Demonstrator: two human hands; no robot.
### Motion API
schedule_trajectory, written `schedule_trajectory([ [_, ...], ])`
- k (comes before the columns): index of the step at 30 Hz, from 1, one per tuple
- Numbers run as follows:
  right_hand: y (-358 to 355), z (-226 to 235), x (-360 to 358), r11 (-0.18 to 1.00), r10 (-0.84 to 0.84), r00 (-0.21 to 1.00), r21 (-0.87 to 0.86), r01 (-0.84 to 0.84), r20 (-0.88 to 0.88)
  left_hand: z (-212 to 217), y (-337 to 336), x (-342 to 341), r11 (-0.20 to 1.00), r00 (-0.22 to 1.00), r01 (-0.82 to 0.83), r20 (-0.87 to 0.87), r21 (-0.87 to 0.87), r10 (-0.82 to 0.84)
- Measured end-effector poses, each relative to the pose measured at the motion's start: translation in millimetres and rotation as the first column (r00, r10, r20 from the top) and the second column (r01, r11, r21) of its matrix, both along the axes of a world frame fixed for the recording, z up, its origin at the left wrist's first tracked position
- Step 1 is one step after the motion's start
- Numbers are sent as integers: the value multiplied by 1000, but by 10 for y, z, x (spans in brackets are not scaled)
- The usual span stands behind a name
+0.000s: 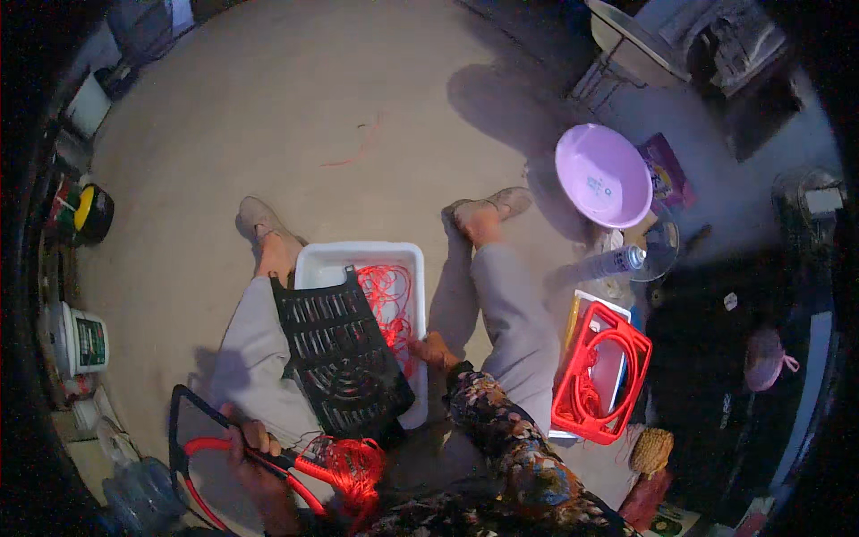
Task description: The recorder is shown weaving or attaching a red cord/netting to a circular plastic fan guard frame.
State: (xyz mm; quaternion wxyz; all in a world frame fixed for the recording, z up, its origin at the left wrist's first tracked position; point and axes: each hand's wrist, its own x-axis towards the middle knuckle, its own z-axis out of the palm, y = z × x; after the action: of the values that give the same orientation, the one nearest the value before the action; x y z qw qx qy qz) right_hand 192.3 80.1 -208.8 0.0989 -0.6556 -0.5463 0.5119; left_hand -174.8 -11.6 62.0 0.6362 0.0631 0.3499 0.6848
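Observation:
My left hand (255, 456) is closed around a black-and-red looped frame (208, 445), low on the left beside my left leg. Next to it, a tangled bunch of red plastic cord (356, 470) lies near my lap. My right hand (436, 351) is closed at the right rim of a white tub (419, 309). Its fingertips reach over the rim toward loose red strands (385, 300) inside; what they pinch is too small to make out. A black slotted plastic panel (335, 336) leans across the tub and my left leg, covering much of the tub.
To the right, a red plastic frame (601, 371) with red cord rests on a white tray. Beyond it are a spray can (617, 262) and a purple basin (604, 176). A white bucket (82, 340) stands at the far left. Red scraps (367, 143) lie on the floor ahead.

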Motion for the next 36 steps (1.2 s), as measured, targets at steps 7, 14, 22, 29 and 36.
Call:
schedule_trajectory([
  [7, 6, -317, -72, 1000, -8, 991, -29, 12, 132, 193, 109, 184, 998, 998, -55, 17, -6, 55],
  [14, 96, 243, -411, 846, -529, 837, 167, 507, 137, 296, 118, 122, 1000, 997, 10, -79, -21, -12],
  [22, 279, 1053, -931, 870, -431, 891, 325, 371, 138, 312, 263, 218, 990, 984, 138, -114, -19, -139],
  [29, -433, 1907, -2063, 481, 319, 930, 815, -323, 181, 341, 245, 59, 983, 973, 180, -141, -17, -181],
  [36, -562, 1183, -2285, 309, 540, 767, 766, -563, 347, 431, 205, 117, 989, 959, 139, -242, -55, -148],
])
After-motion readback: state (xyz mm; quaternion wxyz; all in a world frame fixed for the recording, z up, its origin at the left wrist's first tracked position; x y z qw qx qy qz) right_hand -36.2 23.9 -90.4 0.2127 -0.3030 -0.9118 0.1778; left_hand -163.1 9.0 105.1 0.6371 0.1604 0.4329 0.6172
